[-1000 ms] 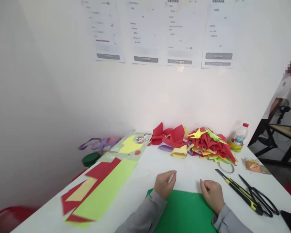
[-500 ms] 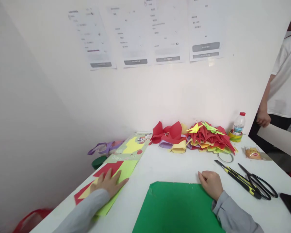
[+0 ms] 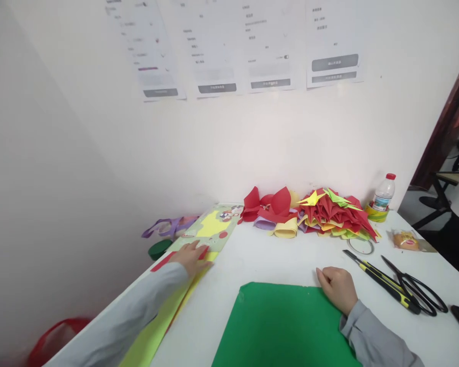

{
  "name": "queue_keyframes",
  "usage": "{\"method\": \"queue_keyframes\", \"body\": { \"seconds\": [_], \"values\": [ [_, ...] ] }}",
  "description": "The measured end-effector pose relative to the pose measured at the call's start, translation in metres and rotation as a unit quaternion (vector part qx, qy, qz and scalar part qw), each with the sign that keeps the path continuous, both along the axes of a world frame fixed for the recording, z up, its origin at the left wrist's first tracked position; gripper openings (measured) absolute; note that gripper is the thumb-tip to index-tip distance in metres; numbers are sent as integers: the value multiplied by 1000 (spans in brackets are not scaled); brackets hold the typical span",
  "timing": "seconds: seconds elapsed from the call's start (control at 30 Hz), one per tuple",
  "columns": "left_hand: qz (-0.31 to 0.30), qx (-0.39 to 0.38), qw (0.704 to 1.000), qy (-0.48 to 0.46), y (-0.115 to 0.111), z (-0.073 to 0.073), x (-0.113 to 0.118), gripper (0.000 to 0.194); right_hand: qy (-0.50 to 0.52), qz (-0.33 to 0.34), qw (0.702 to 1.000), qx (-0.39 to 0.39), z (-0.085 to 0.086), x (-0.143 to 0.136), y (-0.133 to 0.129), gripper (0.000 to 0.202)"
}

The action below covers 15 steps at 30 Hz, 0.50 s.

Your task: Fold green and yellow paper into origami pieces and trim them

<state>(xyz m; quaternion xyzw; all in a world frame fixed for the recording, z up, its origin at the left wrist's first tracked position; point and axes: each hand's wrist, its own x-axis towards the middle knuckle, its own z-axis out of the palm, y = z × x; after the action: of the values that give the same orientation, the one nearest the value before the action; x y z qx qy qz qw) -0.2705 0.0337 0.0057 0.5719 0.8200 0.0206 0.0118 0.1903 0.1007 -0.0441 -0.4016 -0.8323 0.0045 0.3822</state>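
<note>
One left hand (image 3: 189, 259) spread on coloured paper (image 3: 149, 340); right hand (image 3: 338, 289) fisted at green sheet (image 3: 286, 326).

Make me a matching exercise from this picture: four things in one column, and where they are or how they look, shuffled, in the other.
Column one
1. Left hand
2. Right hand
3. Scissors
4. Bottle

Column two
A. Lying beside the black and yellow knife
B. Topped with a red cap
C. Over the coloured paper
D. Curled, by the green sheet

Pairs: 1-C, 2-D, 3-A, 4-B
</note>
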Motion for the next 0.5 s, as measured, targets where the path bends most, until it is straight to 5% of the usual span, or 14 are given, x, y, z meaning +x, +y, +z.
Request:
{"method": "queue_keyframes", "body": {
  "seconds": [0.2,0.5],
  "values": [
    [4,-77,997,30,54,4,29,36,-11,-15,1000,3,0,-3,0,51],
    [39,-151,987,44,72,7,33,33,-8,-12,1000,-9,-1,-5,1,49]
  ]
}}
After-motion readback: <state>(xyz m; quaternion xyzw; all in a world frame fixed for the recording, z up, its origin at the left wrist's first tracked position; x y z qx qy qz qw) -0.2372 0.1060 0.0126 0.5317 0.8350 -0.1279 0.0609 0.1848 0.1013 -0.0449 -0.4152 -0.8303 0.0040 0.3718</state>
